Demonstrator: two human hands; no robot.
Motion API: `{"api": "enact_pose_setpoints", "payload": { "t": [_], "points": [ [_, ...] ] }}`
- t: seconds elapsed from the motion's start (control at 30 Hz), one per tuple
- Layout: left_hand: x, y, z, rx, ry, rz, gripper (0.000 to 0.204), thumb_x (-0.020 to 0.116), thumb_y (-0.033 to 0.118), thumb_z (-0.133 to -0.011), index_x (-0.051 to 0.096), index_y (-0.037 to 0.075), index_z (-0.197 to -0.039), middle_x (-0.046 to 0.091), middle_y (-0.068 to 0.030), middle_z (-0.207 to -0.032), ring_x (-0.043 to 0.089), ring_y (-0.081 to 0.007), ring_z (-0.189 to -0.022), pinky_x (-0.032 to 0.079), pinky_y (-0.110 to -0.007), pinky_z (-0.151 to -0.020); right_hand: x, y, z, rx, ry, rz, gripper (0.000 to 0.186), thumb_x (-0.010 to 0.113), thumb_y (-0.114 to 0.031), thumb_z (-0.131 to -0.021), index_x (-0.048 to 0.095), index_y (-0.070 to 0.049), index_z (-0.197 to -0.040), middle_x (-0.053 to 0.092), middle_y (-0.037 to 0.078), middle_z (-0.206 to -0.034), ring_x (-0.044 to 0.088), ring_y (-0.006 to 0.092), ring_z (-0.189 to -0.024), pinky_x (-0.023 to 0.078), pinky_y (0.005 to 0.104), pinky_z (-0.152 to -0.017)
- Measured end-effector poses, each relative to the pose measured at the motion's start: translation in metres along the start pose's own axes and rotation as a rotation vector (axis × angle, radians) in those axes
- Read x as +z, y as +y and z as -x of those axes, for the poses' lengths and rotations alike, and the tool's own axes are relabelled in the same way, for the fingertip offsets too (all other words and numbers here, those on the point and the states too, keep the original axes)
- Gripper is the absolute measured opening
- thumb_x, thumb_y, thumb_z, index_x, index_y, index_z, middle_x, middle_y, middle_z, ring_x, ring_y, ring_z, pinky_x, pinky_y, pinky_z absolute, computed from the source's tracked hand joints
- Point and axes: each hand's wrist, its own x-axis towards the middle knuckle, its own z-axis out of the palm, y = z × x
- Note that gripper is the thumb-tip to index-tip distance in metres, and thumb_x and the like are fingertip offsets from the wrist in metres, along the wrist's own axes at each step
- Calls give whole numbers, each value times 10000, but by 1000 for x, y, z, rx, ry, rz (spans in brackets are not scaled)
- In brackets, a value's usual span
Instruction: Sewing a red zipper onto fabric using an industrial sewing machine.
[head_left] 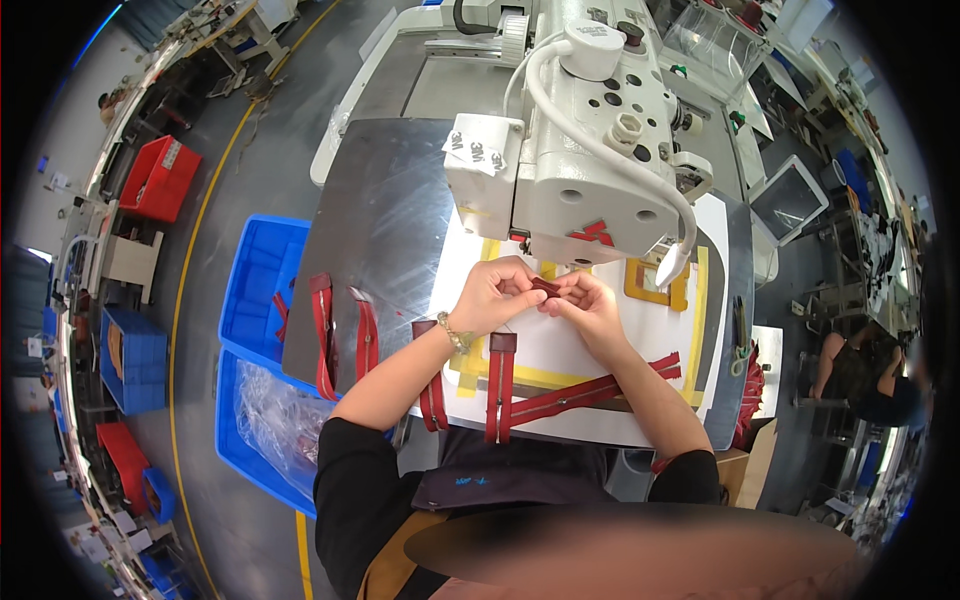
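Left hand (490, 297) and right hand (592, 310): fingertips of both pinching a small dark-red tab (544, 287) between them, over the white work sheet (560, 348), just near of the industrial sewing machine head (585, 165). Red zippers (507, 385) lie along the table's near and left parts. Far left: blue bin (262, 245); nearer bin holds clear plastic wrap (275, 400).

Left hand (492, 297) and right hand (590, 308) pinch a small dark-red piece (546, 287) before a white machine (585, 150).
Red zipper strips (560, 400) lie nearer; blue bins (246, 285) stand at the left.
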Motion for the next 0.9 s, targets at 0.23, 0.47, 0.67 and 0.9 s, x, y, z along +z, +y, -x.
{"api": "enact_pose_setpoints", "payload": {
  "t": [0.23,0.47,0.67,0.9],
  "points": [
    [5,-2,0,-12,41,-22,209,709,22,-794,538,5,-676,616,-50,-842,575,-43,-702,485,-185,-638,-2,11,-1,-31,51,35,182,675,-27,-851,587,31,-999,668,96,-904,664,143,-806,526,238,-727],
    [7,-11,0,-33,105,-57,235,726,45,-781,526,38,-657,549,32,-675,421,4,-578,349,-174,-504,4,10,1,-41,109,56,123,654,-9,-857,598,37,-956,681,108,-867,673,153,-752,536,250,-705],
    [9,-10,0,0,132,-102,242,733,55,-776,524,39,-655,519,49,-630,389,3,-556,326,-182,-485,3,11,1,-24,122,66,165,672,-25,-852,601,44,-984,680,114,-878,680,158,-774,547,241,-701],
    [9,-20,-1,-31,144,-81,243,738,64,-777,530,39,-656,505,60,-604,388,1,-553,318,-183,-478,2,11,0,-19,129,57,160,673,-23,-852,597,44,-976,680,117,-876,678,154,-768,548,240,-699]
  ]
}}
